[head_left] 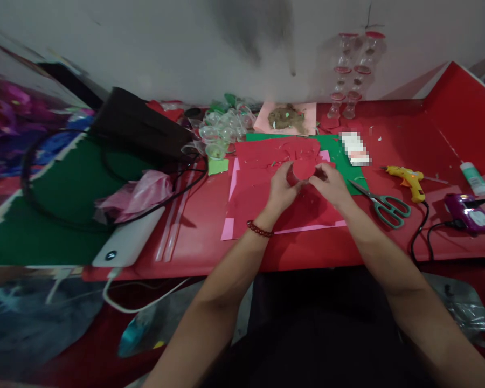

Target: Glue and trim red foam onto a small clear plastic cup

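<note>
Both forearms reach up and inward here, the left hand (pixel 283 187) angled toward one o'clock, the right hand (pixel 330 183) toward eleven; fingers curl, fingertips facing each other, close together, and a beaded bracelet (pixel 260 229) circles the left wrist.

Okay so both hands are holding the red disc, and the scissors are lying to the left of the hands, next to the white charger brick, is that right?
Not quite: the head view shows the scissors to the right of the hands, near the glue gun. The left hand and right hand do hold the red disc.
</note>
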A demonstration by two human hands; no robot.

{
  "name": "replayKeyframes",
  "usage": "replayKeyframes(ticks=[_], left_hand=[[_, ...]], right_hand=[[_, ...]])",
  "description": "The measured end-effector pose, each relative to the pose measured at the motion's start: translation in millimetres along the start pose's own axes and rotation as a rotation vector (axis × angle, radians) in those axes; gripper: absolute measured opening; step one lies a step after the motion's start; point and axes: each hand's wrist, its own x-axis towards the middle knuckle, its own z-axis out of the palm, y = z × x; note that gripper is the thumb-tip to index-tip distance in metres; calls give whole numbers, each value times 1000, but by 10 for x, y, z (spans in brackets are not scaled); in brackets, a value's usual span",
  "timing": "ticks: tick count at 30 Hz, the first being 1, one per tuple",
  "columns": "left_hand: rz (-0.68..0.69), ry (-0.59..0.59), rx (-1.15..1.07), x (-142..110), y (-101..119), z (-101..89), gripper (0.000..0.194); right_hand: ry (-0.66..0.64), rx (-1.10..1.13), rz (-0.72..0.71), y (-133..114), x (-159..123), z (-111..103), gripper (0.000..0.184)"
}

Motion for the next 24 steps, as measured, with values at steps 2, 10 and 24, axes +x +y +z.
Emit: replayKeyframes(ticks=[2,10,24], left_hand=[[16,-6,31,-7,38,13,53],[107,-31,154,-17,30,26,52],[-97,-122,-214,-13,17,28,53]], right_hand=[[7,-53,7,17,11,-16,12],[37,-296,-117,52,-7,-86,23],[-143,-376,-189,-19,41,-209,18]])
